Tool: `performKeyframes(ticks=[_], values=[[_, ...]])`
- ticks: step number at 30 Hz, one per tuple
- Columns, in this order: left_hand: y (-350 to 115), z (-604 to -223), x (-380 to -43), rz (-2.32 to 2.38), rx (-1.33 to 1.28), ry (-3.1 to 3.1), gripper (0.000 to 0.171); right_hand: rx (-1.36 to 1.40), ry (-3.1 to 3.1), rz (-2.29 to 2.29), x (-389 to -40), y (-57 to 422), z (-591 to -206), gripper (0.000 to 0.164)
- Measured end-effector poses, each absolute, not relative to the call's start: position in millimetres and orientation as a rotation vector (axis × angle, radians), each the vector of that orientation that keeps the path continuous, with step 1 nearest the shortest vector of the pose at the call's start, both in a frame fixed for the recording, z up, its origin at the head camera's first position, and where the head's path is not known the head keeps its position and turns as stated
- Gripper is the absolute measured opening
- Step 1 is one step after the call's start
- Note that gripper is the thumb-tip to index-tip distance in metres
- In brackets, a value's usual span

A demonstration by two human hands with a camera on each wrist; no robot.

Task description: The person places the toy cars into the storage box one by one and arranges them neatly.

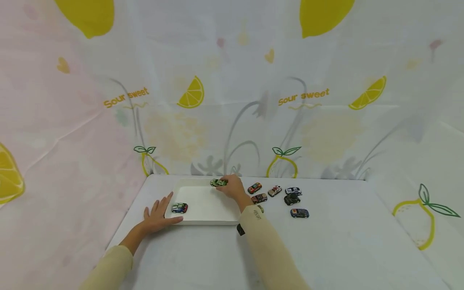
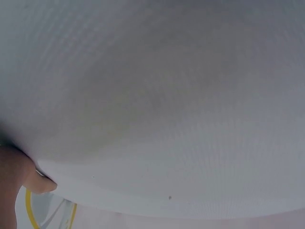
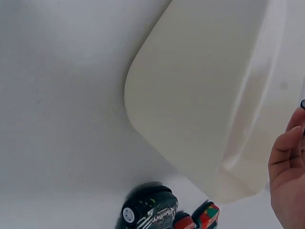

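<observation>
A white tray (image 1: 214, 222) lies on the table. My left hand (image 1: 156, 218) rests at its left end, fingers spread and straight, thumb over the near left corner. Inside the tray, close to that corner, sits a blue, green and white toy car (image 1: 179, 208). My right hand (image 1: 233, 187) pinches a green toy car (image 1: 218, 183) over the far side of the tray. In the right wrist view that hand (image 3: 289, 176) is at the right edge, and only a sliver of the car shows.
Right of the tray stand several toy cars, among them an orange one (image 1: 255, 187), a black one (image 1: 291, 199) and a blue one (image 1: 299, 213). A green car (image 1: 260, 208) is partly hidden by the right sleeve. A lemon-print cloth (image 1: 232, 133) hangs behind the table.
</observation>
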State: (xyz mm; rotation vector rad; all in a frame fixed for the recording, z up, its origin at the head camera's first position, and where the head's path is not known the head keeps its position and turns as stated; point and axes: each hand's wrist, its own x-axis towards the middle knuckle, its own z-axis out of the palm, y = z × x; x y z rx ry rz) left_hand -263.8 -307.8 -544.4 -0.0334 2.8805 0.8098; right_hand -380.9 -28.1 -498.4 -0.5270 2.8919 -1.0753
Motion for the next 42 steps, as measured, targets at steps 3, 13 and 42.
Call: performKeyframes(ticks=[3, 13, 42], values=[[-306, -544, -263, 0.811, -0.031, 2.872, 0.106, -0.513, 2.87, -1.087, -379, -28, -499, 0.04], [-309, -543, -261, 0.797, -0.024, 2.885, 0.106, -0.49, 2.907, -1.071, -375, -55, -517, 0.03], [-306, -540, -259, 0.795, -0.032, 2.907, 0.106, -0.585, 2.846, -1.12, -346, -114, -538, 0.028]])
